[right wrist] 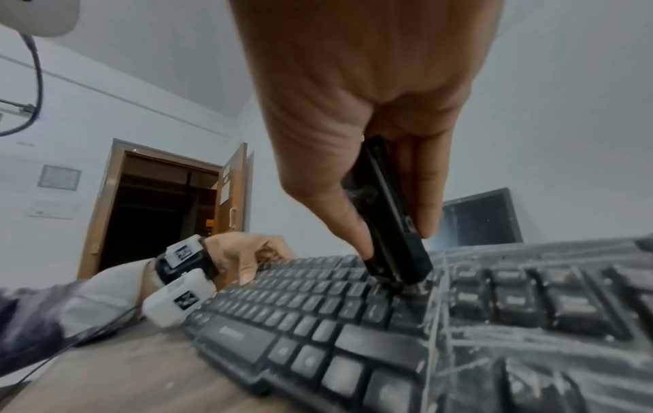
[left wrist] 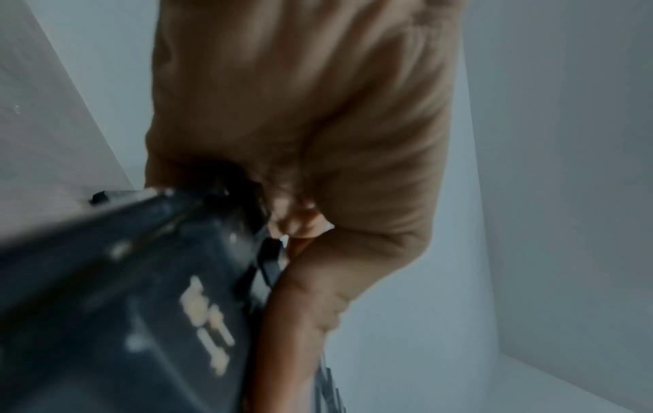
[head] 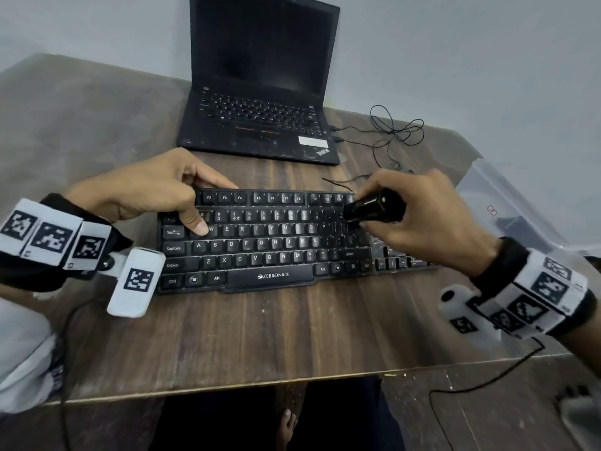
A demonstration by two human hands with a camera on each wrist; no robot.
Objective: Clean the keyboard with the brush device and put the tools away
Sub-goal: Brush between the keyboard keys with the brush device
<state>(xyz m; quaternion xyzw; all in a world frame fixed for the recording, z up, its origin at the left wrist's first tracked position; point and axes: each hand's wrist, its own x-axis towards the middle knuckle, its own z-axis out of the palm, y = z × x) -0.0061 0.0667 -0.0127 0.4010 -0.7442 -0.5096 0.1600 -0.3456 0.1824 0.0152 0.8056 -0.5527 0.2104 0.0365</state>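
Observation:
A black Zebronics keyboard [head: 266, 245] lies across the middle of the wooden table [head: 260, 333]. My right hand [head: 419, 213] grips a black brush device [head: 374, 208], thumb and fingers curled round its body. In the right wrist view the brush device [right wrist: 392, 223] stands nearly upright with its tip down among the keys near the right end of the main key block of the keyboard [right wrist: 318, 315]. My left hand [head: 156, 190] holds the keyboard's top left corner, the thumb on a key by Tab and the fingers curled over the back edge. The left wrist view shows the left hand [left wrist: 300, 125] against the blurred keyboard [left wrist: 123, 293].
An open black laptop [head: 260, 118] sits behind the keyboard. Thin black cables [head: 393, 131] run from its right side. A clear plastic container [head: 514, 209] stands at the table's right edge, just beyond my right hand. The table's front edge is close below the keyboard.

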